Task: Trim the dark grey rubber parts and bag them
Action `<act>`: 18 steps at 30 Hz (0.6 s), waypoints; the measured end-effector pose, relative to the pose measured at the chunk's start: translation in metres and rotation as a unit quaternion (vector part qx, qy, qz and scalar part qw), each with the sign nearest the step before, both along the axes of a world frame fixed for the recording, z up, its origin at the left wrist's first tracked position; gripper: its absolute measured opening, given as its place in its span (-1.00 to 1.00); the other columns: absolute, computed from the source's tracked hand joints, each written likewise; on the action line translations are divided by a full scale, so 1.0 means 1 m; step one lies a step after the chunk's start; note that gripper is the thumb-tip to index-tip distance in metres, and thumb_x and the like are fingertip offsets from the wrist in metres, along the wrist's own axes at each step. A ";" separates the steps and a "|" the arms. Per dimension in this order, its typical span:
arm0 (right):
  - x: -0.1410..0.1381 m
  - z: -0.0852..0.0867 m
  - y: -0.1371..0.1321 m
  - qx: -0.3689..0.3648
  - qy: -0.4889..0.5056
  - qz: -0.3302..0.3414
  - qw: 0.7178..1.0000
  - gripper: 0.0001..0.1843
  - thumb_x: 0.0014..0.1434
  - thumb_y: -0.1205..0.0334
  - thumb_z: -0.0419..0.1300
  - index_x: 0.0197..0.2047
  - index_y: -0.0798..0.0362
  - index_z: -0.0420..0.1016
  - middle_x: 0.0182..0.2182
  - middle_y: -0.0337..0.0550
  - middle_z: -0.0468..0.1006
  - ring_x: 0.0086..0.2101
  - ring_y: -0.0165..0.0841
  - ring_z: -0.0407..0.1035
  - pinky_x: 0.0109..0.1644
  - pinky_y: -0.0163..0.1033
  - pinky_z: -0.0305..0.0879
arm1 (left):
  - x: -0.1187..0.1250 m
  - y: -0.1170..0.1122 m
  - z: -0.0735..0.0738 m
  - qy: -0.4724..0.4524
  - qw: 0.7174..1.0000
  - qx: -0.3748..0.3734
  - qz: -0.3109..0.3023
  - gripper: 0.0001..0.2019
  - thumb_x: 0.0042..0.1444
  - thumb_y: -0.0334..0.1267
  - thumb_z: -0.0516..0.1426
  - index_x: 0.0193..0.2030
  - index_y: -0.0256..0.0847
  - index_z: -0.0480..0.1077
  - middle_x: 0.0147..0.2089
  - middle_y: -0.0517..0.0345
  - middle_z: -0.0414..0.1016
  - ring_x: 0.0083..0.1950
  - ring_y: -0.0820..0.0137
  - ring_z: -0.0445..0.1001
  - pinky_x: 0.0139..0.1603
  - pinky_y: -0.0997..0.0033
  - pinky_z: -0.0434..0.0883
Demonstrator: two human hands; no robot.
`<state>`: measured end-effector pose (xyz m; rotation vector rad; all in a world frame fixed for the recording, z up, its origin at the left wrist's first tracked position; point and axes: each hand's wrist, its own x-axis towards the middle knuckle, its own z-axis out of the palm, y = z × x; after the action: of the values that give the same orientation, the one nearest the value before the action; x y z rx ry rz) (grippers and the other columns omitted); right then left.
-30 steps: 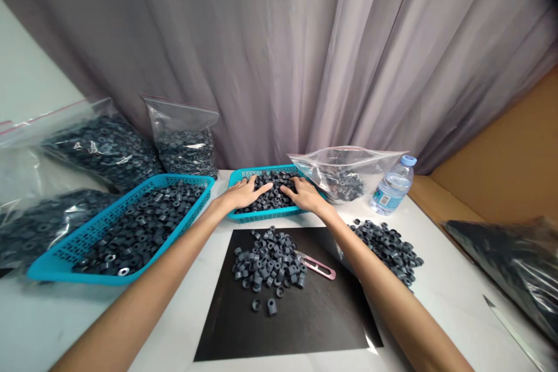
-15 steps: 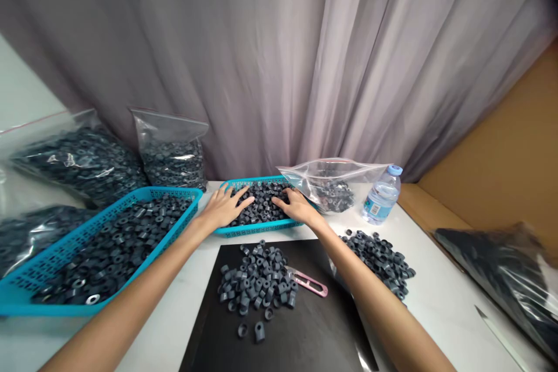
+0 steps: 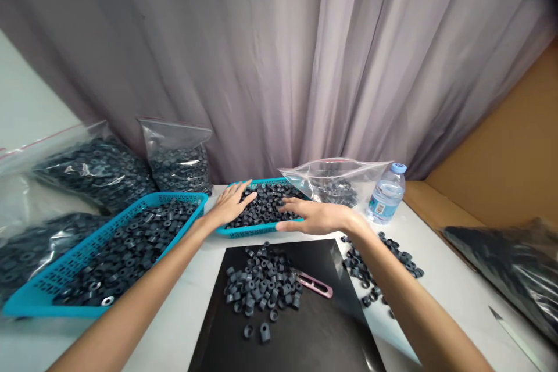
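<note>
My left hand (image 3: pixel 230 203) lies flat, fingers spread, on the dark grey ring-shaped parts in the small teal basket (image 3: pixel 244 231) at the back of the table. My right hand (image 3: pixel 314 216) hovers palm down over the basket's right front edge, fingers stretched toward the left, nothing held. In front of the basket a pile of the same grey parts (image 3: pixel 260 285) sits on a black mat (image 3: pixel 305 325). Pink thread snips (image 3: pixel 314 285) lie at the pile's right side.
A large teal basket of parts (image 3: pixel 108 247) stands at the left, with filled plastic bags (image 3: pixel 93 168) behind it. An open clear bag (image 3: pixel 333 183), a water bottle (image 3: pixel 384 193) and loose parts (image 3: pixel 392 256) sit at the right. A dark bag (image 3: pixel 505 267) and a blade (image 3: pixel 514 337) lie far right.
My right hand has lifted off the parts and swung sideways to the basket's front edge. My left hand stays spread on the parts. The view has shifted slightly.
</note>
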<state>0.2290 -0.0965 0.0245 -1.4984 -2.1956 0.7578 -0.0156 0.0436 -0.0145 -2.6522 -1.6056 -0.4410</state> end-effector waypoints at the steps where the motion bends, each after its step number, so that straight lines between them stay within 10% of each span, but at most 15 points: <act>1: 0.008 0.009 -0.009 -0.009 -0.002 0.016 1.000 -0.40 0.22 -0.24 0.28 0.18 -0.07 0.54 0.24 -0.11 0.46 0.22 -0.05 0.33 0.29 -0.10 0.25 | 0.001 -0.005 0.002 -0.001 1.000 -0.001 0.000 -0.48 0.37 0.02 0.07 0.39 -0.11 0.21 0.41 -0.08 0.28 0.39 0.05 0.29 0.35 -0.11 0.26; 7: 0.068 0.031 -0.033 -0.099 -0.084 -0.047 0.990 -0.55 0.30 -0.24 0.19 -0.12 -0.04 0.64 -0.38 -0.11 0.65 -0.40 -0.21 0.54 -0.30 -0.18 0.44 | 0.000 -0.046 -0.008 -0.001 0.999 -0.011 0.049 -0.19 0.25 0.35 -0.10 0.47 -0.14 0.08 0.51 -0.18 0.12 0.52 -0.11 0.03 0.43 -0.18 0.03; 18: 0.104 0.020 0.002 0.130 -0.070 -0.143 0.979 -0.68 0.42 0.05 0.12 0.16 -0.06 0.47 -0.05 -0.10 0.63 -0.05 -0.14 0.49 0.01 -0.15 0.36 | 0.004 -0.041 -0.021 0.001 0.998 0.011 0.057 -0.20 0.22 0.29 -0.08 0.45 -0.18 0.08 0.51 -0.24 0.12 0.53 -0.06 0.05 0.46 -0.19 -0.06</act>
<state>0.3326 -0.0942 0.0441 -1.7193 -2.0165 0.2690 -0.0118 0.0022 -0.0359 -2.5283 -1.7282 -0.4487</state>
